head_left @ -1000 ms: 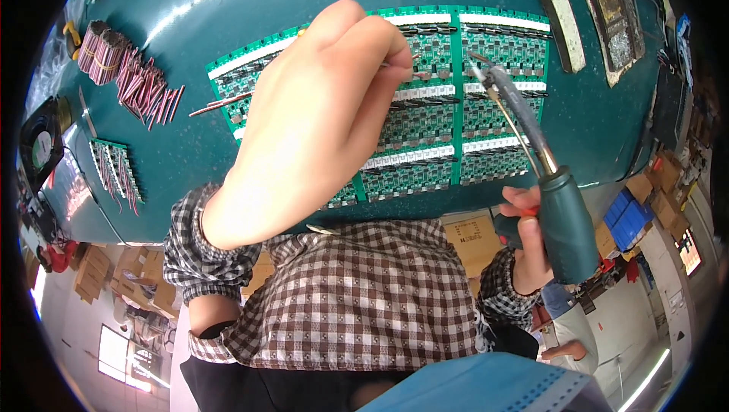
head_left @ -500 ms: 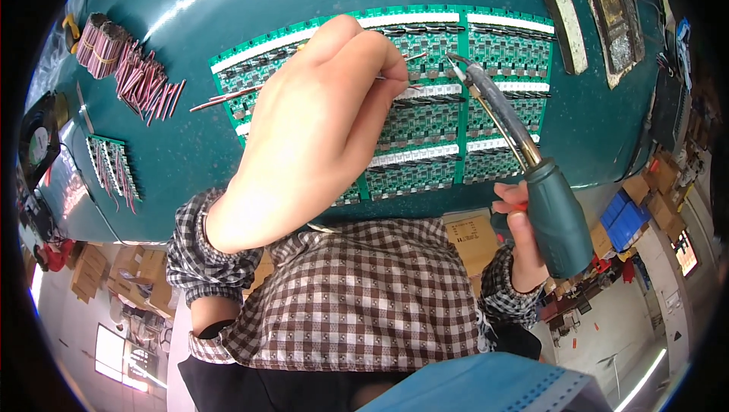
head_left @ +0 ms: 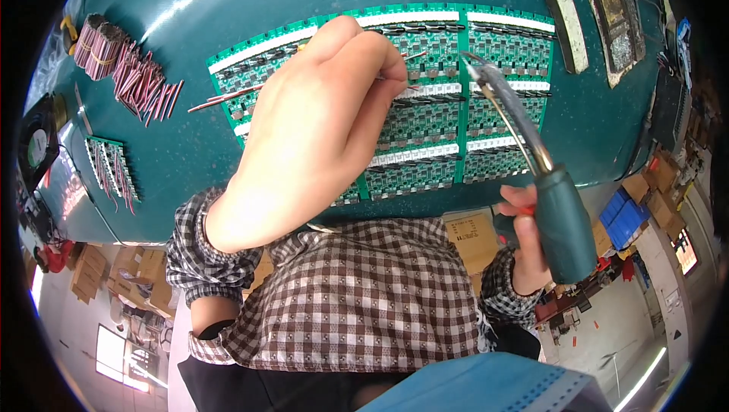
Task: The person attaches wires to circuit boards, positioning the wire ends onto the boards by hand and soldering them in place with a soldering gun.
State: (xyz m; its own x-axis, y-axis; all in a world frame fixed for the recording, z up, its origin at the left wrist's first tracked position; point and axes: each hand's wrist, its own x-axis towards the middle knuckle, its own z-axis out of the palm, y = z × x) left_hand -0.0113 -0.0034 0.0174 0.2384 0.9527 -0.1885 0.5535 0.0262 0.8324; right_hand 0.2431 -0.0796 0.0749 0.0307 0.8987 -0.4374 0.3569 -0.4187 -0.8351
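Note:
My left hand [head_left: 311, 123] is over the left half of a green circuit board panel [head_left: 425, 119], its thumb and fingers pinched on thin red-and-black wires [head_left: 228, 96]. The wires stick out on both sides of the hand, their short ends lying close above the board. My right hand [head_left: 525, 233] is closed round the dark green handle of a soldering iron [head_left: 566, 222]. The iron's tip points up and left, over the gap between two board columns, apart from the wire ends. Under my left hand, part of the panel is hidden.
Bundled and loose red-and-black wires [head_left: 140, 78] lie at the left. Below them is a small board piece with wires attached [head_left: 112, 169]. At the far right sit a soldering-iron cleaning tray [head_left: 619, 28] and a pale curved strip [head_left: 562, 13]. A fan [head_left: 36, 146] stands at the left edge.
The soldering iron and my right hand have shifted slightly right and toward me, moving the tip farther from the wire ends. My left hand has stayed almost still.

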